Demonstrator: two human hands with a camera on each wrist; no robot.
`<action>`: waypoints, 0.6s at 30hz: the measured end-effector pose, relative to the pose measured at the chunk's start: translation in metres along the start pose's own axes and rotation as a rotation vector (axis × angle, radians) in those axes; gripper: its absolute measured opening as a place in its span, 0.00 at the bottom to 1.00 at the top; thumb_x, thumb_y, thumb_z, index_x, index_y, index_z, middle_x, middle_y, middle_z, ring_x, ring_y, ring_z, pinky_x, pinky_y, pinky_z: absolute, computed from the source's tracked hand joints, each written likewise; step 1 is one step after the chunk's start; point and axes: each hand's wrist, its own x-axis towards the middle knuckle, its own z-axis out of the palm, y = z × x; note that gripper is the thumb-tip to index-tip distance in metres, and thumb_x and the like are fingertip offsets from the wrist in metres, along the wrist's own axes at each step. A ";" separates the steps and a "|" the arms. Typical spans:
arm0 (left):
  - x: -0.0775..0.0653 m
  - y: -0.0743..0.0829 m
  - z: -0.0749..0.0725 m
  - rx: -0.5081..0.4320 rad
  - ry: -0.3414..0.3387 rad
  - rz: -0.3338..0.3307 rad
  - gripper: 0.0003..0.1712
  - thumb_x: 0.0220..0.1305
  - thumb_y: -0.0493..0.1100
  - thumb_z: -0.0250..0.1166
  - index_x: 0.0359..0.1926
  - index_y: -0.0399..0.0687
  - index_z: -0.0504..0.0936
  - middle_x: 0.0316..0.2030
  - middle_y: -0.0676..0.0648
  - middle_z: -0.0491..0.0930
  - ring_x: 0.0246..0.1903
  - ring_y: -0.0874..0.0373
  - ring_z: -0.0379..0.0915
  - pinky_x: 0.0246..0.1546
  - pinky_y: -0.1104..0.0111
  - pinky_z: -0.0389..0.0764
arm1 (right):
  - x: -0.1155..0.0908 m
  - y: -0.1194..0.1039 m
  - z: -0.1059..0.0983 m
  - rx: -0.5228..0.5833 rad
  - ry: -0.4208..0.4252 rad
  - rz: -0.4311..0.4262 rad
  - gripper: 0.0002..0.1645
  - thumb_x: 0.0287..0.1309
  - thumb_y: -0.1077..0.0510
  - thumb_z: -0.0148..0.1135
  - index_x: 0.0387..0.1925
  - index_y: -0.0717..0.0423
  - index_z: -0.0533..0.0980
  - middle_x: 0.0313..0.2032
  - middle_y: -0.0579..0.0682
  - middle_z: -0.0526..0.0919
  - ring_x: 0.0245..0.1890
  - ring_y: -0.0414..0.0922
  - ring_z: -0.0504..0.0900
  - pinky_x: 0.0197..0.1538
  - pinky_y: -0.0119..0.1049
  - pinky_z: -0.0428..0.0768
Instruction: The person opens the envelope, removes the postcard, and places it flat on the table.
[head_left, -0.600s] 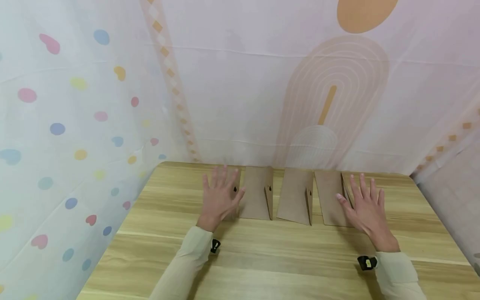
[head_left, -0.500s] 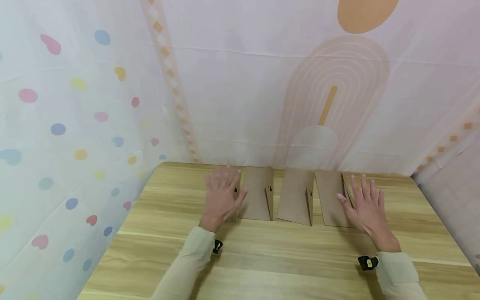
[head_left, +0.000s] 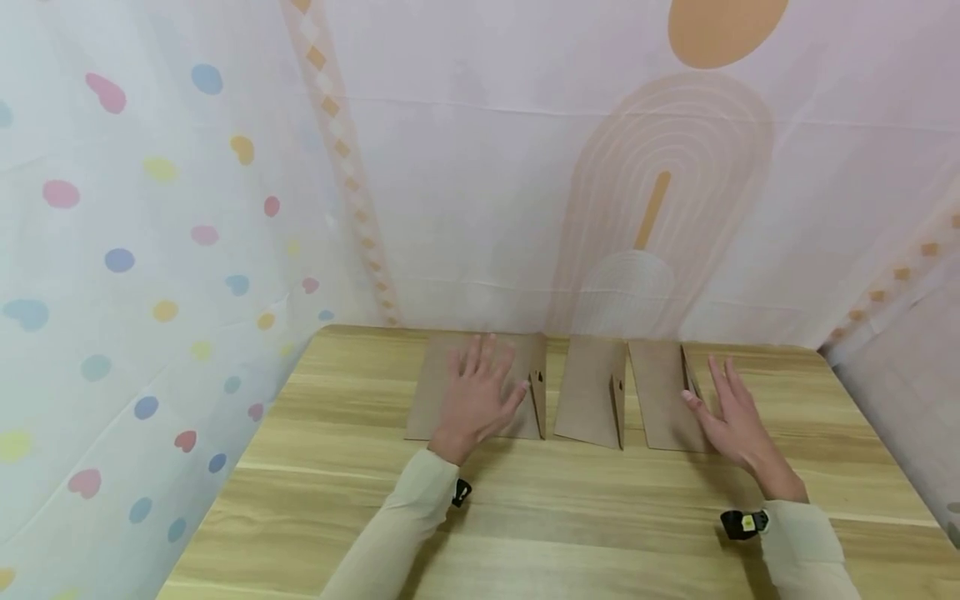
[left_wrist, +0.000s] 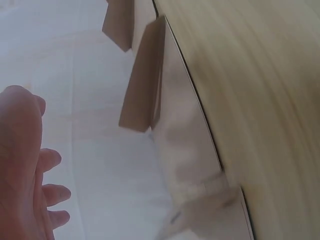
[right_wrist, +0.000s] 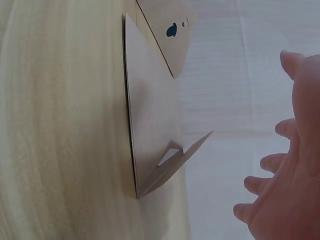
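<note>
Now left hand [head_left: 477, 404] is shifting rightward, exposing leftmost folded kraft-card panel [head_left: 426, 408]; right hand [head_left: 738, 429] is hovering near rightmost panel [head_left: 660, 408]. Both are spreading fingers, gripping nothing, leaving panels lying unheld along far side of wooden table [head_left: 570, 508].

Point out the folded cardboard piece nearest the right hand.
The rightmost cardboard piece in the head view: the right hand is by its right edge, while the other pieces lie farther left.

Four cardboard pieces [head_left: 588, 392], two hands [head_left: 478, 404] [head_left: 741, 429], two sleeves [head_left: 806, 537], two wrist devices [head_left: 737, 525], one table [head_left: 570, 533].
</note>
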 end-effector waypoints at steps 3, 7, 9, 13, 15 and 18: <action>0.003 0.009 0.002 -0.005 0.000 0.026 0.39 0.74 0.69 0.37 0.78 0.59 0.52 0.78 0.43 0.45 0.77 0.43 0.37 0.72 0.41 0.37 | 0.000 0.002 -0.001 0.016 -0.013 0.003 0.47 0.75 0.45 0.45 0.78 0.61 0.34 0.74 0.75 0.30 0.71 0.76 0.33 0.64 0.76 0.38; 0.006 0.023 0.003 0.008 0.020 0.073 0.38 0.74 0.67 0.43 0.78 0.59 0.55 0.76 0.42 0.53 0.76 0.43 0.43 0.72 0.40 0.39 | 0.001 0.007 -0.003 0.027 -0.008 -0.008 0.46 0.76 0.46 0.45 0.78 0.63 0.34 0.73 0.76 0.33 0.72 0.75 0.35 0.64 0.76 0.41; 0.007 0.030 0.004 0.026 0.029 0.098 0.37 0.74 0.66 0.45 0.77 0.58 0.57 0.75 0.41 0.55 0.76 0.42 0.46 0.72 0.40 0.42 | 0.001 0.010 -0.004 0.030 -0.005 -0.010 0.46 0.76 0.47 0.45 0.77 0.64 0.35 0.73 0.76 0.35 0.73 0.74 0.35 0.65 0.75 0.42; 0.010 0.044 0.009 0.083 0.008 0.130 0.38 0.74 0.67 0.44 0.77 0.59 0.56 0.77 0.43 0.52 0.76 0.44 0.44 0.72 0.42 0.46 | 0.001 0.015 -0.004 0.036 0.001 -0.002 0.45 0.76 0.47 0.45 0.77 0.66 0.37 0.73 0.77 0.37 0.73 0.73 0.37 0.66 0.74 0.43; 0.011 0.050 0.011 0.119 -0.021 0.138 0.38 0.74 0.68 0.41 0.78 0.61 0.54 0.78 0.45 0.49 0.77 0.46 0.41 0.72 0.43 0.46 | 0.002 0.017 -0.004 0.040 0.001 0.004 0.45 0.76 0.47 0.45 0.77 0.67 0.38 0.73 0.77 0.38 0.73 0.73 0.37 0.66 0.74 0.43; 0.012 0.058 0.013 0.120 -0.067 0.148 0.38 0.74 0.68 0.39 0.79 0.62 0.51 0.78 0.45 0.46 0.78 0.47 0.37 0.73 0.44 0.44 | 0.002 0.019 -0.004 0.049 -0.004 0.011 0.46 0.76 0.46 0.45 0.77 0.67 0.38 0.73 0.76 0.38 0.73 0.73 0.38 0.67 0.72 0.43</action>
